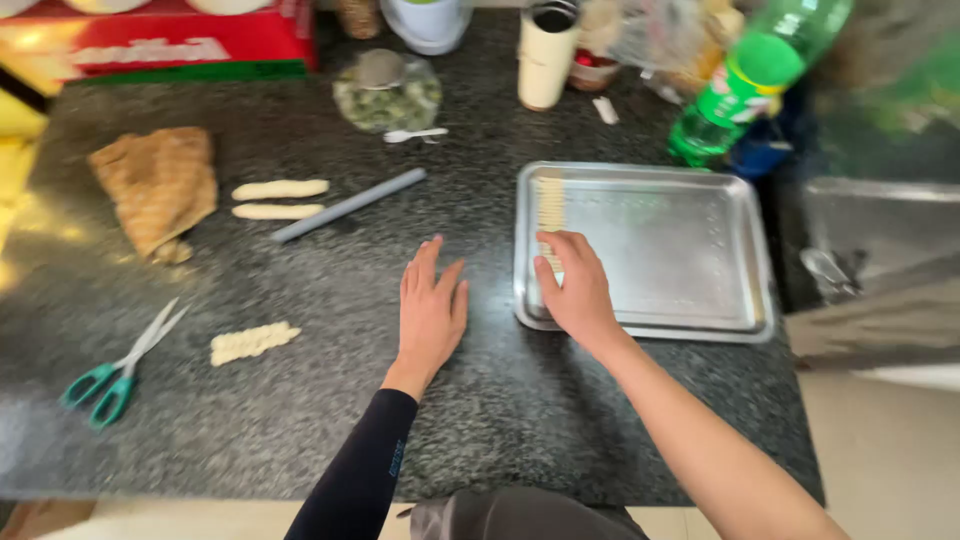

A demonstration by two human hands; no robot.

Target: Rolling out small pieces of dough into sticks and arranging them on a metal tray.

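Left hand (pixel 432 312) flat on the dark granite counter (pixel 300 420), palm down, fingers straight and slightly spread, holding nothing; black sleeve up the forearm. Right hand (pixel 575 290) bare-armed, reaching over the near-left corner of the steel baking tray (pixel 690 250), palm down, fingers loosely together and resting on the near end of a braided dough strip (pixel 549 215); whether it grips or only presses the strip, cannot tell. The strip runs away from the fingertips along the tray's left wall.

Left of the left fingers: a second braided dough piece (pixel 254 342) on the counter, and further left green-handled scissors (pixel 118 368). Beyond the left fingertips: grey rolling stick (pixel 348 205), two plain dough logs (pixel 280 199), a crumpled tan cloth (pixel 160 185).

Packages: red box with a green lower edge (pixel 180 45) far back left; round lidded glass jar (pixel 388 92) with greenish contents straight beyond the left fingers; cream cylindrical cup (pixel 547 55) beyond the right fingers; green plastic bottle with a green-and-yellow label (pixel 755 80), tilted, back right, blurred.
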